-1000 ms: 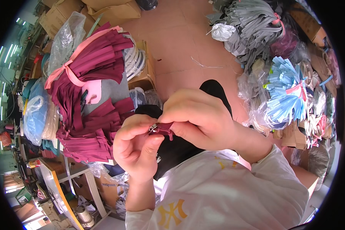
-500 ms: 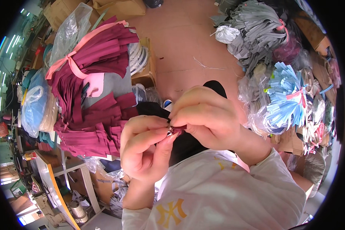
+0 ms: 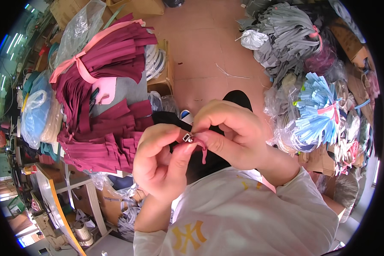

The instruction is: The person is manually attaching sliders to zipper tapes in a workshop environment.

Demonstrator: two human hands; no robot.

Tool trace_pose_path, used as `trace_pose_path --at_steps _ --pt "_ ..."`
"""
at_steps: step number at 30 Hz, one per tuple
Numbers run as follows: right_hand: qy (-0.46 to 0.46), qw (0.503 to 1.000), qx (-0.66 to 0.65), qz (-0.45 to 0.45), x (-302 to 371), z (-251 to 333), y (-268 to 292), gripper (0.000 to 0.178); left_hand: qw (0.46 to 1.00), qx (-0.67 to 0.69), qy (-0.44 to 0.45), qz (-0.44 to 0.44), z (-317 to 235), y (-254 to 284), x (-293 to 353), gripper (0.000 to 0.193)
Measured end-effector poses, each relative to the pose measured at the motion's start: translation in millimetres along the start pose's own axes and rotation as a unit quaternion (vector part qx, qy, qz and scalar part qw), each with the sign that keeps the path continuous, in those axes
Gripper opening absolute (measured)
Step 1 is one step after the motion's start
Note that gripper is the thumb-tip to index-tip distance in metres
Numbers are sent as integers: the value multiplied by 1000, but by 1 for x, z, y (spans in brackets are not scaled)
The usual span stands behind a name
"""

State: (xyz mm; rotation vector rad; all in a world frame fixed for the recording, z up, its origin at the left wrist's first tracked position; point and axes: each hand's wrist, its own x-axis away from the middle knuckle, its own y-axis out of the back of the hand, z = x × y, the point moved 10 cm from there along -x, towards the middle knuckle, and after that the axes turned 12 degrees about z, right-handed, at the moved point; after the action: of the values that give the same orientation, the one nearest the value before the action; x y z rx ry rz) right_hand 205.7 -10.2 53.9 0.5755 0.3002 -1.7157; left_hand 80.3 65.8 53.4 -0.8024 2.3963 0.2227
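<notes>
Both my hands meet in front of my lap, over a small silvery metal buckle [image 3: 187, 138] and a narrow maroon strap [image 3: 204, 154]. My left hand [image 3: 160, 164] is closed in a loose pinch, the buckle between its thumb and forefinger. My right hand [image 3: 234, 134] pinches the strap right beside the buckle between thumb and forefinger. A short end of the strap hangs below the fingertips. How the strap runs through the buckle is hidden by my fingers.
To the left, maroon strips [image 3: 111, 55] tied with a pink band lie beside more maroon strips [image 3: 102, 141]. A pink piece [image 3: 107, 90] lies between them. On the right are bundles of grey strips [image 3: 286, 34] and light-blue strips [image 3: 315, 113]. A wood-edged table [image 3: 55, 200] stands lower left.
My left forefinger has lifted away from my right fingertips, so the buckle shows more. The strap end now dangles below the fingers. My right hand has shifted slightly.
</notes>
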Motion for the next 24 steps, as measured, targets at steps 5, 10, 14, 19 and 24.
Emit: trace_pose_path --at_steps 5,10,14,19,24 --pt "-50 983 -176 -24 5 -16 -6 8 998 -54 17 32 5 2 -2 26" --pt "-14 987 -156 -36 5 -15 -3 10 997 -67 26 19 4 1 -4 26" --pt "-12 987 -151 -44 6 -14 -3 10 995 -85 41 28 5 -1 -4 29" --pt "-43 979 -189 -67 8 -20 -3 10 993 -98 46 44 5 -2 -5 31" --pt "-19 991 -119 -59 5 -12 2 9 996 -56 52 53 6 -4 -7 32"
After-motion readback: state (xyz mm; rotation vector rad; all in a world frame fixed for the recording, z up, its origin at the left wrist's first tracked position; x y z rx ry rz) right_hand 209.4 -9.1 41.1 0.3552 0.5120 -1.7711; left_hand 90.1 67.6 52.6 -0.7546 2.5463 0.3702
